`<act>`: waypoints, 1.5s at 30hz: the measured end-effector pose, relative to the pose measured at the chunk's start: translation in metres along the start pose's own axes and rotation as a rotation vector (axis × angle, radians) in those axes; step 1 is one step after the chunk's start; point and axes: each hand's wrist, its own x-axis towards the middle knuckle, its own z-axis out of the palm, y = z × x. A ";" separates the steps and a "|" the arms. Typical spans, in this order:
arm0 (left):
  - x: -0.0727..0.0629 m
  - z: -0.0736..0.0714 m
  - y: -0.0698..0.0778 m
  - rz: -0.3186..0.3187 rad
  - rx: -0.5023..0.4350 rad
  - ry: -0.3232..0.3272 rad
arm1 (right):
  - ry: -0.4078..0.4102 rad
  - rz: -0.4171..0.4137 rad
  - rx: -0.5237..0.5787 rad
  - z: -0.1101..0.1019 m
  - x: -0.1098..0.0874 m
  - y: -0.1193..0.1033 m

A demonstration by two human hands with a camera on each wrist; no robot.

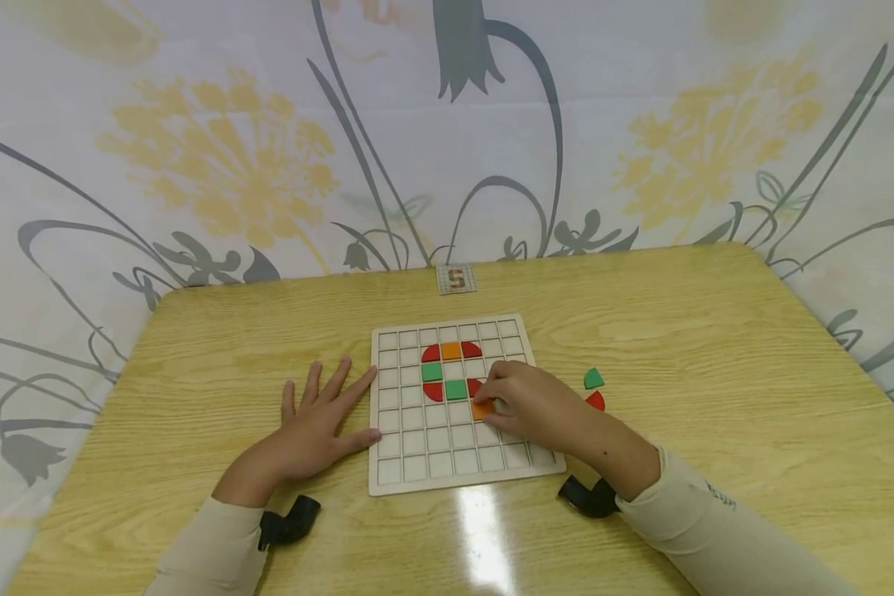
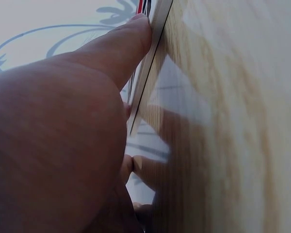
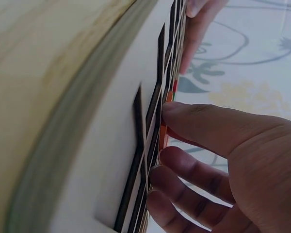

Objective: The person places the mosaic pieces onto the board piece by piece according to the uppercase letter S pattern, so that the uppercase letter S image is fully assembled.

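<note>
A pale wooden grid board [image 1: 426, 469] lies on the table. Red quarter-round tiles [image 1: 432, 391], green square tiles [image 1: 455, 389] and an orange square tile [image 1: 451, 350] sit in its cells. My right hand [image 1: 544, 406] pinches another orange square tile [image 1: 481, 410] at a cell just below a red piece; in the right wrist view the thumb [image 3: 199, 119] touches its orange edge. My left hand [image 1: 309, 434] is spread flat, the thumb and index fingertip touching the board's left edge. In the left wrist view, part of the left hand [image 2: 63, 121] hides most of the board.
A green quarter-round tile [image 1: 593, 378] and a red one [image 1: 596, 401] lie right of the board, the red partly hidden by my right arm. A small pattern card [image 1: 457, 279] lies at the table's back edge. Behind hangs a flower-printed cloth [image 1: 417, 124].
</note>
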 end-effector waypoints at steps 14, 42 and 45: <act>0.000 -0.001 0.003 0.005 -0.007 0.002 | 0.003 0.000 -0.020 -0.002 -0.001 -0.002; 0.000 -0.002 0.003 0.002 0.002 0.002 | 0.123 0.074 -0.028 -0.058 -0.055 0.040; -0.001 -0.003 0.003 -0.001 -0.004 -0.002 | 0.086 0.098 -0.019 -0.058 -0.065 0.045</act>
